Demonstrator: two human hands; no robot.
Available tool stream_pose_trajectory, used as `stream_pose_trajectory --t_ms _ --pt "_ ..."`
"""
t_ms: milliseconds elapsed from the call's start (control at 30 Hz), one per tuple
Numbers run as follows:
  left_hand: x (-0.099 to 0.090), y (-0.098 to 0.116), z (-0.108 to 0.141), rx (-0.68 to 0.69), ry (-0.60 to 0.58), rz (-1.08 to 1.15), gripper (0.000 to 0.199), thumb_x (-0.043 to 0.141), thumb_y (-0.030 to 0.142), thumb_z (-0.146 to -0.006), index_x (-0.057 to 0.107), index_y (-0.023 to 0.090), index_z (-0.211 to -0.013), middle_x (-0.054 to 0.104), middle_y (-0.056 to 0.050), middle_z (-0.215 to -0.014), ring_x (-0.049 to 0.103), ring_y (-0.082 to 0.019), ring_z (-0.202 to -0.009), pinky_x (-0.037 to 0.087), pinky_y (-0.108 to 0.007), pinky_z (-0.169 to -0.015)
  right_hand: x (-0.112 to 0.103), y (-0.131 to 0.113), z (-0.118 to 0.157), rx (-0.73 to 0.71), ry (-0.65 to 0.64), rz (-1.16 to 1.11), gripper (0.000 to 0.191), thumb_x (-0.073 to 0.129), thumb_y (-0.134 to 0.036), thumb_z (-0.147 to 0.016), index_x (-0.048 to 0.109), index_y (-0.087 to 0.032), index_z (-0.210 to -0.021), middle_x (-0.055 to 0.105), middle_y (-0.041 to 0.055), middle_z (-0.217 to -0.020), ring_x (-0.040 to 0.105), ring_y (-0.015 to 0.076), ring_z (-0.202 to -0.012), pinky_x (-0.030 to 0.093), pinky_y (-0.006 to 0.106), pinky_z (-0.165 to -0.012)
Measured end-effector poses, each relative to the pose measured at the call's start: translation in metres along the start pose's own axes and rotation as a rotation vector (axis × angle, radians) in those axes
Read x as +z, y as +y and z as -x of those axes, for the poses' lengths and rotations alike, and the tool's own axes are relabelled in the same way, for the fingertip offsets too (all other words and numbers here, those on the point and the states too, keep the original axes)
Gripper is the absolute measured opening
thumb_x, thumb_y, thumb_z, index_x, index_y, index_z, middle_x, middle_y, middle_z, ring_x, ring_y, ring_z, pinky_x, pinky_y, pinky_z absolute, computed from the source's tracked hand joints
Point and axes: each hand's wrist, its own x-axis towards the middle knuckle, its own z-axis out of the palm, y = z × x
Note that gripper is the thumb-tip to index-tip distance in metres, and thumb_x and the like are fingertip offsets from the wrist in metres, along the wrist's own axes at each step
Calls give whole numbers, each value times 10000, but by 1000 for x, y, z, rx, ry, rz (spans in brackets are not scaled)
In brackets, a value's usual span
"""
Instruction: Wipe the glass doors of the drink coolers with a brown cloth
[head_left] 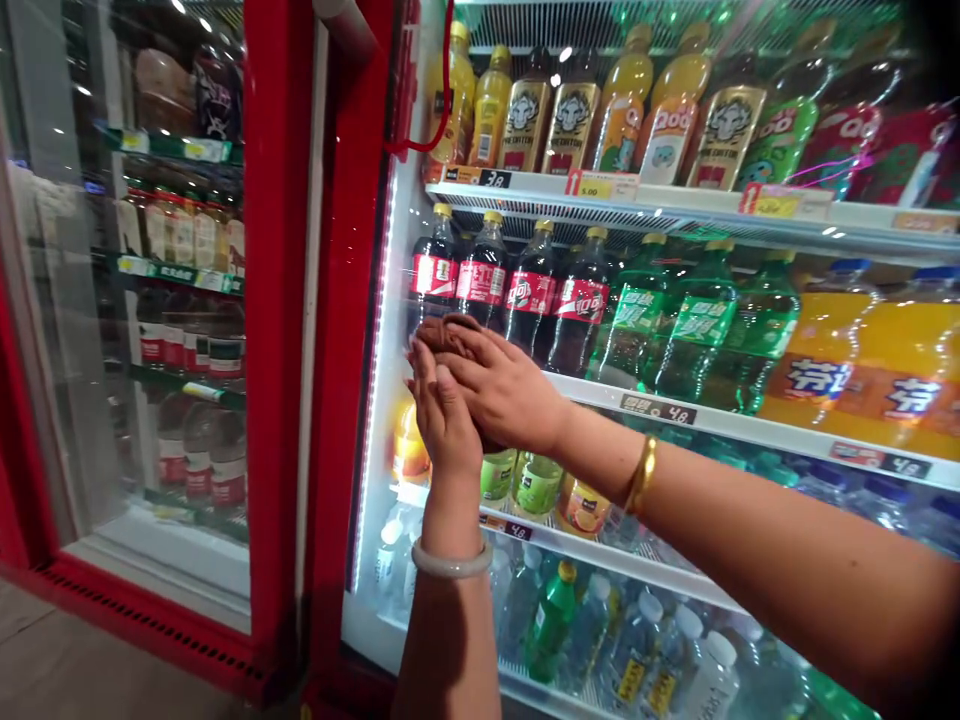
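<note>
A crumpled brown cloth is bunched between my two hands, in front of the drinks shelves. My left hand, with a pale bangle at its wrist, comes up from below and presses the cloth from the left side, fingers pointing up. My right hand, with a gold bangle on the wrist, reaches in from the right and lies over the cloth with its fingers bent around it. Part of the cloth is hidden behind the hands. Dark cola bottles stand on the shelf just behind them.
Upright bottles fill the lit cooler, with green bottles and orange bottles to the right. A white shelf edge runs behind my right forearm. To the left are a red door frame and a second glass-fronted cooler. A red cord hangs at the top.
</note>
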Motion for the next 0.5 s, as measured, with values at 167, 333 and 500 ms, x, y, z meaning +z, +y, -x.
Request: stream_pose_trajectory --t_ms 167,333,500 --pt "7 11 4 110 -122 -93 710 208 658 -1088 300 298 -1693 212 -26 -1798 120 -185 -1687 -1 -454 -1392 -30 5 26 261 13 61 280 561 -266 -1039 733 -207 -1252 582 53 -1549 323 330 -1599 361 564 -1343" --pt "17 8 11 178 -171 -144 630 187 551 -1121 306 310 -1690 286 -10 -1777 118 -165 -1680 -38 -466 -1389 -33 -15 57 115 -9 49 379 526 -220 -1036 685 -190 -1379 638 71 -1475 367 308 -1573 424 559 -1312" --pt "22 13 16 245 -220 -224 599 196 432 -1129 244 295 -1710 270 -21 -1783 97 -188 -1683 -52 -500 -1382 -54 11 67 223 -11 147 280 584 -249 -1026 732 -217 -1261 609 39 -1523 396 344 -1557 401 599 -1309"
